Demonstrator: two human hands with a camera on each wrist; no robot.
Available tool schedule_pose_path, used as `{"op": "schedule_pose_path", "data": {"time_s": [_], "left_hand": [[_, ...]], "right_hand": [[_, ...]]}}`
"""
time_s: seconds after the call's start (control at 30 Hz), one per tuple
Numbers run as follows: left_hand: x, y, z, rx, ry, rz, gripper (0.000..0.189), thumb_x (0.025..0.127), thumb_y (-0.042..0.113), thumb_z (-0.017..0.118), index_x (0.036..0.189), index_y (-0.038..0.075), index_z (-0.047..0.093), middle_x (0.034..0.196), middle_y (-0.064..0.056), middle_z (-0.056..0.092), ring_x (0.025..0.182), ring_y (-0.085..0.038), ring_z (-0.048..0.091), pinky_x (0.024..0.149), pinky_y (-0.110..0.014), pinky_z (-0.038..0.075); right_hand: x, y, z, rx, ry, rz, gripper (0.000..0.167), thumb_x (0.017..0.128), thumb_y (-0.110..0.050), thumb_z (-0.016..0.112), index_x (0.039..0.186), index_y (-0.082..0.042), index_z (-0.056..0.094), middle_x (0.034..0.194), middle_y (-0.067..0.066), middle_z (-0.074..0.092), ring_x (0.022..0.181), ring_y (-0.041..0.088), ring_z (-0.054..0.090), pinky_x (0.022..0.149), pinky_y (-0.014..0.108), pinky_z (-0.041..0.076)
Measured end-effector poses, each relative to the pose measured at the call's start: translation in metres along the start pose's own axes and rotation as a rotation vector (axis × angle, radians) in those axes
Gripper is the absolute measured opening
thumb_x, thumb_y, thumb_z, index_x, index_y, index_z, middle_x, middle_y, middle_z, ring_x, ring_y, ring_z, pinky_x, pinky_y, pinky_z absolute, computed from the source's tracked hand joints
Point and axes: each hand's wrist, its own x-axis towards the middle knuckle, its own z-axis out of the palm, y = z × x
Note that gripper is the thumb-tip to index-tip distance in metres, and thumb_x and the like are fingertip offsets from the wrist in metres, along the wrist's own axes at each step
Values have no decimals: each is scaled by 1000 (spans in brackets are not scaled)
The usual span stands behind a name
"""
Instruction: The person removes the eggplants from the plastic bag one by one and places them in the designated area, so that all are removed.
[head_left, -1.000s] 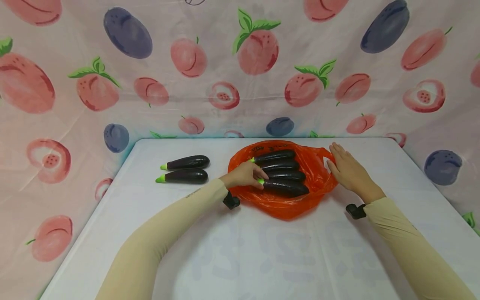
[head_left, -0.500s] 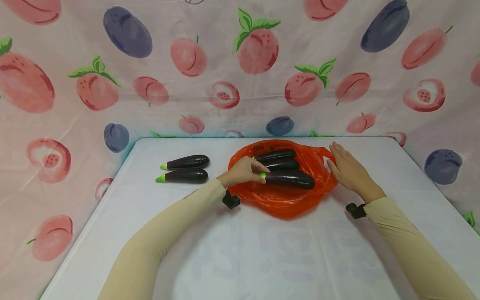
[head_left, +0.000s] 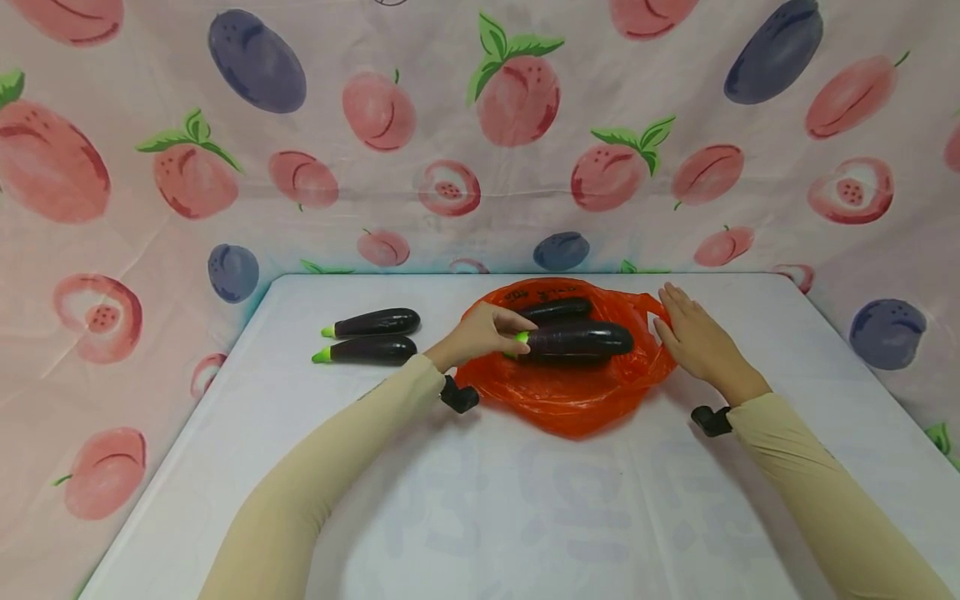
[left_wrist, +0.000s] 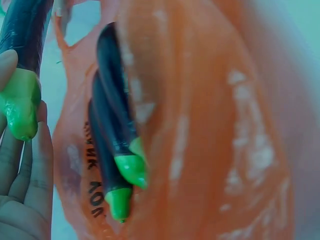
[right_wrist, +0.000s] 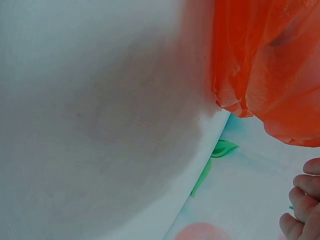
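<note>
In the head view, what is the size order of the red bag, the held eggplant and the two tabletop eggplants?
Red bag
Held eggplant: looks larger, perhaps from nearness
Far tabletop eggplant, near tabletop eggplant: alike, unranked

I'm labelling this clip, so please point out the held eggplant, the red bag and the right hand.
Held eggplant (head_left: 581, 339): head view, on the middle of its dark body.
Red bag (head_left: 576, 412): head view, on the plastic side nearest the camera.
Right hand (head_left: 699, 342): head view, on its middle.

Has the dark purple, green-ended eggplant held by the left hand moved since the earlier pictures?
Yes: in the head view, the eggplant has shifted up the picture, toward the far edge of the white tabletop.
</note>
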Motion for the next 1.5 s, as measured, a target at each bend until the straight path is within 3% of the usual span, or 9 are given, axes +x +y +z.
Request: {"op": "schedule_pose_path", "data": {"time_s": [0.27, 0.47, 0.8, 1.03, 1.5], "left_hand": [[-8, 7, -14, 15, 40, 45, 34, 79, 14, 75, 112, 12, 70, 108, -7, 71, 97, -15, 65, 85, -30, 54], [-16, 9, -26, 19, 75, 37, 34, 80, 16, 75, 114, 13, 69, 113, -6, 69, 102, -16, 64, 93, -34, 51], [-33, 10, -46, 18, 137, -5, 32, 81, 17, 74, 113, 12, 70, 112, -7, 69, 102, -18, 64, 93, -35, 52], [-46, 7, -60, -1, 147, 32, 34, 80, 14, 74, 114, 9, 69, 116, -9, 67, 102, -19, 66, 88, -34, 54], [-69, -2, -76, -45, 179, 16, 38, 78, 11, 76, 115, 6, 67, 115, -13, 67, 97, -17, 68, 84, -30, 55]], "right_hand": [[1, 0, 1, -4, -1, 7, 62, 101, -28, 34, 146, 10, 14, 152, 30, 14, 142, 44, 12, 114, 58, 14], [1, 1, 1, -5, 1, -1, 61, 101, -26, 33, 145, 11, 14, 152, 31, 14, 141, 45, 13, 114, 58, 14], [0, 1, 2, 9, 4, 0, 61, 101, -25, 34, 145, 11, 14, 152, 31, 13, 141, 45, 12, 114, 58, 13], [1, 2, 3, 3, 0, 0, 61, 101, -27, 32, 145, 11, 14, 152, 31, 13, 141, 45, 12, 114, 57, 13], [1, 1, 3, 7, 8, -9, 61, 101, -27, 32, 145, 11, 14, 152, 30, 14, 142, 44, 12, 115, 57, 13]]}}
